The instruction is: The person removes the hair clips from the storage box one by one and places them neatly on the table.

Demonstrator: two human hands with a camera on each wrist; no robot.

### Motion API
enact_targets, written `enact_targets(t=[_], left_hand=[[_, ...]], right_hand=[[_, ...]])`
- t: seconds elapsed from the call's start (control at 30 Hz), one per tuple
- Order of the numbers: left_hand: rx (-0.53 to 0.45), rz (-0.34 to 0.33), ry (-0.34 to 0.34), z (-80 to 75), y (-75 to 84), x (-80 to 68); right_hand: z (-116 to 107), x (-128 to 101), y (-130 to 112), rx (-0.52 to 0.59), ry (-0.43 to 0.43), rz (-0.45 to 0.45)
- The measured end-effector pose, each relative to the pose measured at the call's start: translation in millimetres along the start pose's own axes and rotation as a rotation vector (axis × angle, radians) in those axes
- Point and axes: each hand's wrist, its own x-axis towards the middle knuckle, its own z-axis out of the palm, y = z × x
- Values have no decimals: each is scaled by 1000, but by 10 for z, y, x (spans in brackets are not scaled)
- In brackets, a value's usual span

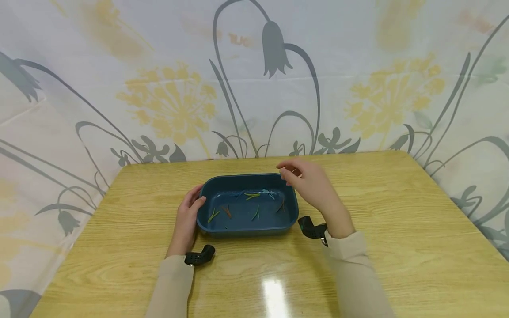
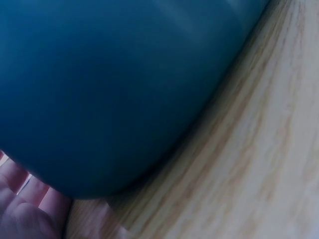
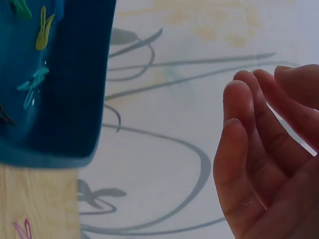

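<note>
A dark blue rectangular tray (image 1: 246, 229) stands on the table. My left hand (image 1: 187, 221) holds its left end, thumb at the rim and fingers along the outer wall; the left wrist view shows fingers (image 2: 37, 194) curling under its rounded side. Inside lie several small, thin, forked hair clips, among them a yellow clip (image 3: 44, 30), a light blue clip (image 3: 34, 85) and a green clip (image 1: 256, 213). Over the tray's far right corner, my right hand (image 1: 312, 185) hovers with loosely bent fingers. Nothing shows between its thumb and fingertips in the right wrist view.
A pink clip (image 3: 23, 230) lies on the table just outside the tray, visible in the right wrist view. The wooden table (image 1: 397, 247) reaches back to a wall covering (image 1: 246, 110) printed with grey and yellow flowers.
</note>
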Motion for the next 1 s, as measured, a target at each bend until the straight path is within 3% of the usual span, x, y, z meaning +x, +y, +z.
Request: enact_targets(t=[0.3, 0.53, 0.77, 0.87, 1.0], left_hand=[[-22, -24, -20, 54, 204, -120], [6, -2, -6, 10, 44, -11], [-8, -28, -18, 34, 199, -109], [-8, -27, -16, 23, 145, -70], [-2, -17, -8, 9, 53, -14]], right_hand=[[249, 49, -105, -37, 108, -115], [369, 63, -154, -42, 157, -131], [514, 64, -221, -80, 204, -227], [579, 58, -236, -101, 230, -249], [656, 55, -213, -123, 211, -216]])
